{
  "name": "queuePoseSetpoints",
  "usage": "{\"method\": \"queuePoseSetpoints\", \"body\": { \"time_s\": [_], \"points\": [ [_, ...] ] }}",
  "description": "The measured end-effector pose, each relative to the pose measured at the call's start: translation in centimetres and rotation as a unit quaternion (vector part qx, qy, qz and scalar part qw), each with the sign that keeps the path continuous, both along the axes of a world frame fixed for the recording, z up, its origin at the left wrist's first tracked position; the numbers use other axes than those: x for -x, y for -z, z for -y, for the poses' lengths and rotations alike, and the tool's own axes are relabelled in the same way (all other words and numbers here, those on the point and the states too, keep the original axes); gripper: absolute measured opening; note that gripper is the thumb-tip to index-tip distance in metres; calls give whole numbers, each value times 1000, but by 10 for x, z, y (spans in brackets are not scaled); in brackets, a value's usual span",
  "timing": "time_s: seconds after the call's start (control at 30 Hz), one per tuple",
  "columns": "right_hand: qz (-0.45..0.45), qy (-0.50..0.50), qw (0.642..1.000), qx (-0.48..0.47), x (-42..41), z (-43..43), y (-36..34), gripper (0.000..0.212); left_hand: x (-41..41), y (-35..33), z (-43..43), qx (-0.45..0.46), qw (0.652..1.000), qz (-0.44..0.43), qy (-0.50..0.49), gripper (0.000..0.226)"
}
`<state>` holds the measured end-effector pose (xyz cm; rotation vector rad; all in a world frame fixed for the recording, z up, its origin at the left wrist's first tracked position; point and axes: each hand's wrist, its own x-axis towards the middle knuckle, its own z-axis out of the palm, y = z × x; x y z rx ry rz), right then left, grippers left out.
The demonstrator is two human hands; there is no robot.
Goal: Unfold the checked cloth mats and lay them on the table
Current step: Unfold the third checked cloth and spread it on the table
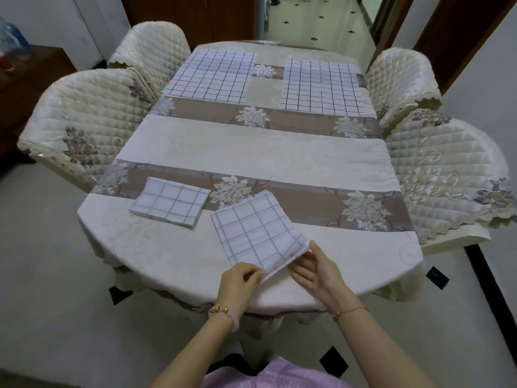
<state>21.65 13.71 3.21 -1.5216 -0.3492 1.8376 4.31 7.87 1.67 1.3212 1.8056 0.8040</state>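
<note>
Two white mats with dark checks lie unfolded and flat at the far end of the table, one at the far left (213,75) and one at the far right (321,86). A folded checked mat (170,201) rests near the front left. Another folded checked mat (256,232) lies tilted near the front edge. My left hand (237,281) pinches its near corner. My right hand (316,268) touches the same corner from the right, its fingers under the mat's edge and its thumb beside it.
The table (251,152) carries a cream and mauve flowered cloth. Quilted cream chairs flank it: two on the left (81,124) and two on the right (447,169). A dark cabinet (25,79) stands far left. A doorway opens behind the table.
</note>
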Motion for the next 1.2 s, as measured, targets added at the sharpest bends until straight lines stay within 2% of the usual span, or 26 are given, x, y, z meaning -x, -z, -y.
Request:
{"method": "queuePoseSetpoints", "body": {
  "time_s": [0.17,0.27,0.33,0.43,0.53,0.63,0.73,0.83,0.9,1.0,1.07,1.2],
  "points": [
    [33,0,999,-3,1,-3,5,7,8,-3,3,-15,989,100,-112,18],
    [54,7,998,-21,0,0,12,20,19,-3,2,-51,968,149,-193,20],
    [60,10,997,-43,-2,5,13,16,26,-7,0,-75,938,207,-269,21],
    [48,31,996,-68,-3,15,13,7,36,-15,-5,-103,865,326,-366,19],
    [22,37,997,-62,-1,26,12,6,39,-15,-5,-93,806,406,-420,18],
    [23,15,998,-54,0,37,16,7,38,-10,-1,-45,773,460,-435,15],
    [20,-7,998,-55,0,45,19,7,30,-4,6,22,783,491,-380,6],
    [14,-43,997,-59,2,50,18,13,15,3,7,61,807,474,-347,26],
    [8,-79,995,-61,2,52,17,18,9,5,6,76,825,440,-347,34],
    [-16,-121,991,-58,-3,49,15,25,8,1,3,92,875,333,-338,17],
    [-28,-93,994,-49,-8,38,15,27,13,4,3,100,901,280,-317,25],
    [-5,-9,998,-55,-16,0,11,29,26,9,11,115,917,268,-271,27]
  ]
}}
